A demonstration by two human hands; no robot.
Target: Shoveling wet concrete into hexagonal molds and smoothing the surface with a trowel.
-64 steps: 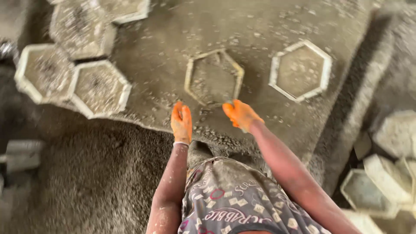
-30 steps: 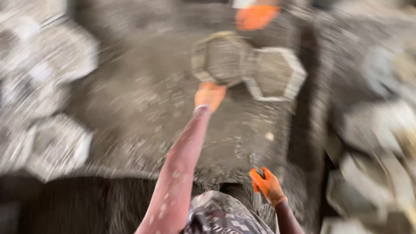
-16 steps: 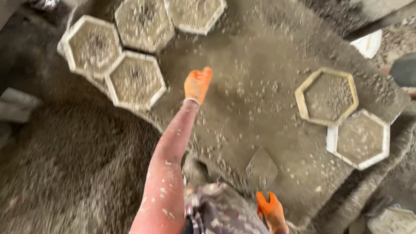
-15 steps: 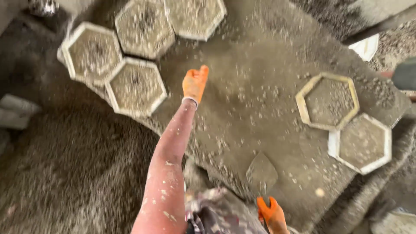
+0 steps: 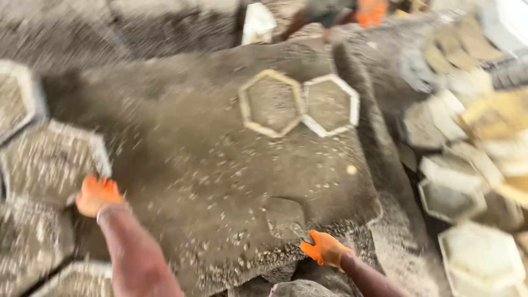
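While the view is blurred by head motion, two hands in orange gloves show at the bottom of the frame, over a wide grey slab of wet concrete mix (image 5: 209, 154). Right hand (image 5: 325, 250) is curled closed round the handle of a small trowel (image 5: 286, 217); its flat blade lies on the mix near the slab's front edge. Left hand (image 5: 98, 195) sits at a filled hexagonal mould (image 5: 52, 162) at the slab's left side, fingers bent at the mould's edge; can't tell whether it grips the rim or just rests there. More hex moulds lie above & below it on the left, a yellow-rimmed mould (image 5: 271, 103) & a white-rimmed mould (image 5: 331, 104) sit touching near the slab's centre-right, and a stack of empty moulds (image 5: 467, 181) lies well apart on the right. Judging by looks, the filled mould is heavy & stiff-walled, w/ soft wet contents that would slump or spill if tilted, so a level hold at two opposite rim edges seems safest; the rim prob. feels gritty and slick. The trowel looks light & rigid, best held by its handle as now. At top, another person's orange glove (image 5: 369, 11) is partly visible.
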